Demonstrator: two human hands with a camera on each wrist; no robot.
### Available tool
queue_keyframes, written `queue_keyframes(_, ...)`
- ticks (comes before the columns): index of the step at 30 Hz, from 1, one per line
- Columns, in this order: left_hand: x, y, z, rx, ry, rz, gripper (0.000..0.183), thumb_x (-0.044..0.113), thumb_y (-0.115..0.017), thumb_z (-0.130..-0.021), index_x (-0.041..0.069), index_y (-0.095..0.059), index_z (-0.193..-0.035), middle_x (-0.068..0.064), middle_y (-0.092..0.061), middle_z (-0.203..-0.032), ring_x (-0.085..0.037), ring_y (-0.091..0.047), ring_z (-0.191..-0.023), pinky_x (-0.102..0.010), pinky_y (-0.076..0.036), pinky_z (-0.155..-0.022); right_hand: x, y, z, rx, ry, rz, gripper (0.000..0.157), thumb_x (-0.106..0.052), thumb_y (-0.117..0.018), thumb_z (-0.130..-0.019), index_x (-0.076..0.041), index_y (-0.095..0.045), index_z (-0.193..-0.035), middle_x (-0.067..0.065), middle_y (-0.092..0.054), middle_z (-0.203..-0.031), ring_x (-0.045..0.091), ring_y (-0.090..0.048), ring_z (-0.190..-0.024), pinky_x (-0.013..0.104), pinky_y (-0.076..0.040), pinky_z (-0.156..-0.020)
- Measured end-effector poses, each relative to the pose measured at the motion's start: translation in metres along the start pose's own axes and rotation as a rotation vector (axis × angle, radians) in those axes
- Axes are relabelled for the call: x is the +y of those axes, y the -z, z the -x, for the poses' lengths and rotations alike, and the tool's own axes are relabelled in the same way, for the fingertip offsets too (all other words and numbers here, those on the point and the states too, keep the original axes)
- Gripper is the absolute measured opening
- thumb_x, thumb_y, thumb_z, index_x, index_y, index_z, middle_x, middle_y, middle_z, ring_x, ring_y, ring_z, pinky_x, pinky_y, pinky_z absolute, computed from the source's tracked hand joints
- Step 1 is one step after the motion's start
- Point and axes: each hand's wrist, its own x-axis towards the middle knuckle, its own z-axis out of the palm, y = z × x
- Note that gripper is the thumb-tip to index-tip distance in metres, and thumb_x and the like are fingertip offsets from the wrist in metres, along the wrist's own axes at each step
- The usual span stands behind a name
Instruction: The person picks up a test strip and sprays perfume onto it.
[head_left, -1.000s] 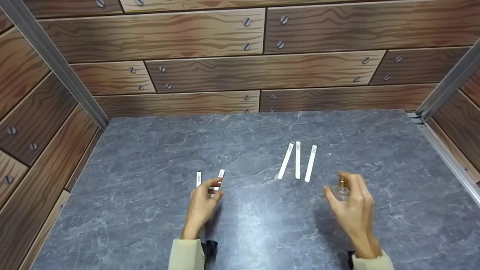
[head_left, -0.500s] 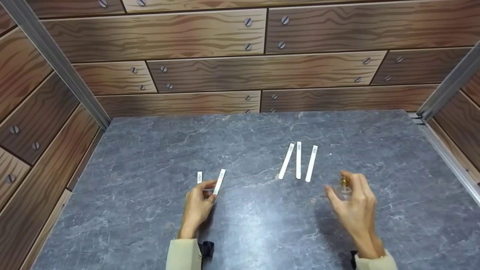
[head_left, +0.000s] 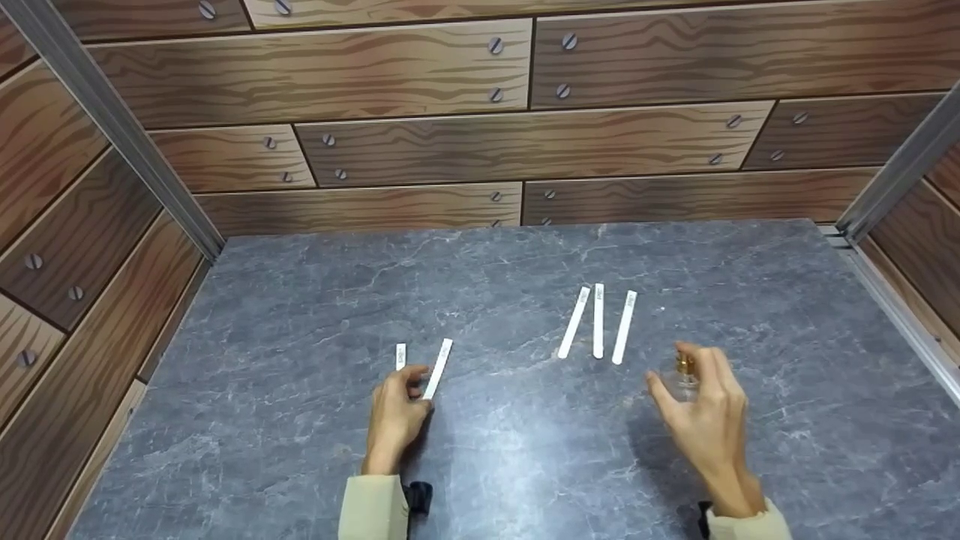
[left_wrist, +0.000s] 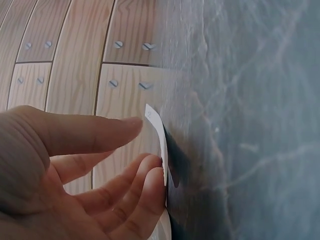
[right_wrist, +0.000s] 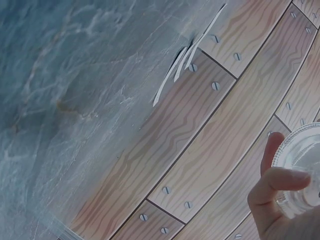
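Under me spreads the grey, pale-veined bench (head_left: 300, 300). My right grip (head_left: 709, 409) grasps a round clear-glass bottle (right_wrist: 304, 155) with a gold-coloured top. My left grip (head_left: 394, 420) is loosened, thumb and fingers apart, beside a slim white flat strip (head_left: 439, 367); another white strip (head_left: 400, 355) is partly hidden behind it. Three more white strips (head_left: 598, 322) lie between my hands, farther off. Dark print marks strip ends, too small to read.

The right hand (head_left: 705, 412) blocks most of that gold-topped bottle (head_left: 684, 366) from the head camera, and the right wrist view slices it off at the edge! Across the table, the left hand (head_left: 395, 416) covers one white strip's (head_left: 400, 355) lower end, the print too small to read.
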Motion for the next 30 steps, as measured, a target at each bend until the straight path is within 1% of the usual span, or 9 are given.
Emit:
queue_keyframes(5, 0.0029, -0.0005, -0.0011, 0.009, 0.034, -0.064, 0.063, -0.02, -0.071, -0.064, -0.003, -0.067, -0.124, -0.02, -0.069, -0.108, -0.028, -0.066, -0.088, -0.045, -0.055, -0.078, -0.0007, -0.001, 0.0001, 0.006, -0.002, 0.002, 0.048, 0.004, -0.087, -0.063, 0.007, -0.063, -0.104, 0.016, -0.063, -0.085, 0.028, -0.059, -0.071, 0.012, -0.043, -0.071)
queue_keyframes(9, 0.005, -0.0025, -0.0014, 0.029, 0.028, -0.137, 0.066, -0.02, -0.068, -0.062, 0.0, -0.068, -0.125, -0.018, -0.068, -0.105, -0.029, -0.065, -0.086, -0.046, -0.054, -0.074, -0.0019, -0.0016, 0.0001, 0.004, -0.012, 0.003, 0.048, 0.005, -0.087, -0.063, 0.006, -0.063, -0.104, 0.016, -0.063, -0.086, 0.029, -0.059, -0.071, 0.013, -0.044, -0.071)
queue_keyframes(14, 0.0041, -0.0044, -0.0001, 0.048, -0.014, -0.171, 0.059, -0.02, -0.063, -0.064, 0.002, -0.071, -0.118, -0.016, -0.065, -0.101, -0.033, -0.061, -0.086, -0.049, -0.053, -0.072, -0.004, -0.0012, 0.0001, 0.002, -0.022, -0.001, 0.048, 0.006, -0.088, -0.063, 0.007, -0.063, -0.104, 0.017, -0.064, -0.087, 0.033, -0.061, -0.071, 0.013, -0.044, -0.072)
queue_keyframes(18, 0.0035, -0.0055, 0.0011, 0.056, -0.035, -0.164, 0.052, -0.021, -0.062, -0.068, 0.003, -0.073, -0.112, -0.015, -0.063, -0.098, -0.035, -0.061, -0.086, -0.05, -0.053, -0.073, -0.0047, -0.0006, 0.0001, -0.006, -0.023, -0.005, 0.048, 0.007, -0.087, -0.063, 0.007, -0.063, -0.105, 0.018, -0.064, -0.087, 0.034, -0.061, -0.071, 0.012, -0.043, -0.071)
queue_keyframes(23, 0.0047, -0.0061, 0.0023, 0.068, -0.061, -0.158, 0.045, -0.022, -0.062, -0.068, 0.003, -0.075, -0.103, -0.015, -0.063, -0.092, -0.036, -0.062, -0.084, -0.05, -0.054, -0.072, -0.0041, 0.0003, 0.0011, -0.015, -0.021, -0.007, 0.048, 0.008, -0.086, -0.064, 0.008, -0.062, -0.105, 0.019, -0.063, -0.086, 0.034, -0.061, -0.07, 0.011, -0.044, -0.07)
queue_keyframes(30, 0.0045, -0.0063, 0.0024, 0.04, -0.067, -0.177, 0.039, -0.02, -0.063, -0.07, 0.005, -0.076, -0.096, -0.012, -0.064, -0.088, -0.034, -0.063, -0.081, -0.048, -0.054, -0.069, -0.0027, -0.0002, 0.0033, -0.007, -0.011, 0.01, 0.044, 0.004, -0.085, -0.066, 0.008, -0.062, -0.104, 0.018, -0.063, -0.085, 0.029, -0.06, -0.069, 0.016, -0.043, -0.067)
